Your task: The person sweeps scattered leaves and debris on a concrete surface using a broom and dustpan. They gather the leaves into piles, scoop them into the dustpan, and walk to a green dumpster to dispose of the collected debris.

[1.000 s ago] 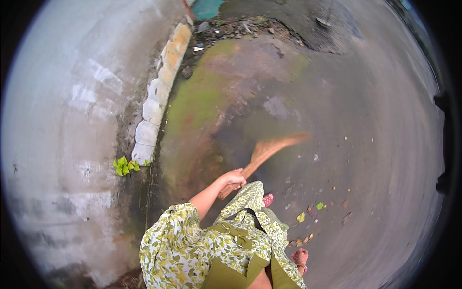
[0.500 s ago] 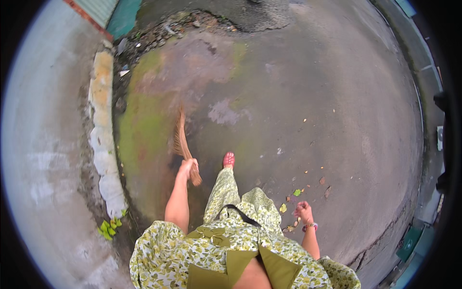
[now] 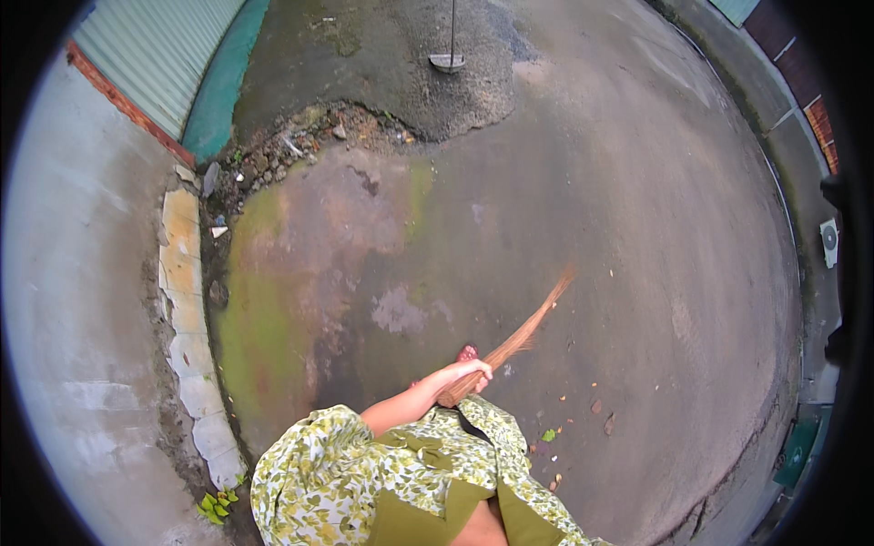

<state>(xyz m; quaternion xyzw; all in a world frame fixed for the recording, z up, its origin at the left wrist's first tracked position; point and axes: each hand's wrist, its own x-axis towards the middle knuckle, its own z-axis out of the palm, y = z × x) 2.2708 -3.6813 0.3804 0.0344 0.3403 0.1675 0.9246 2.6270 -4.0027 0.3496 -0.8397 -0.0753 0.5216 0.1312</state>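
Observation:
My left hand (image 3: 468, 371) reaches across my body with its fingers wrapped round the thick bound end of a handleless brown broom (image 3: 515, 343). The broom slants up to the right, and its thin bristle tips spread low over the dark paved ground (image 3: 583, 218). Behind that hand one red shoe (image 3: 467, 351) shows in part. A few leaves, among them a green leaf (image 3: 548, 435), lie to the right of my patterned clothing. My right hand does not appear.
A long-handled dustpan (image 3: 446, 62) stands far ahead. Rubble (image 3: 264, 164) lies along a broken pavement edge at the far left. A low pale kerb (image 3: 188, 318) and a grey wall (image 3: 82, 300) run down the left side. Small green plants (image 3: 217, 505) grow by the kerb's near end.
My left hand has swung the broom from the left across to the right in front of me. My right hand has gone out of view. The dustpan has come into view ahead.

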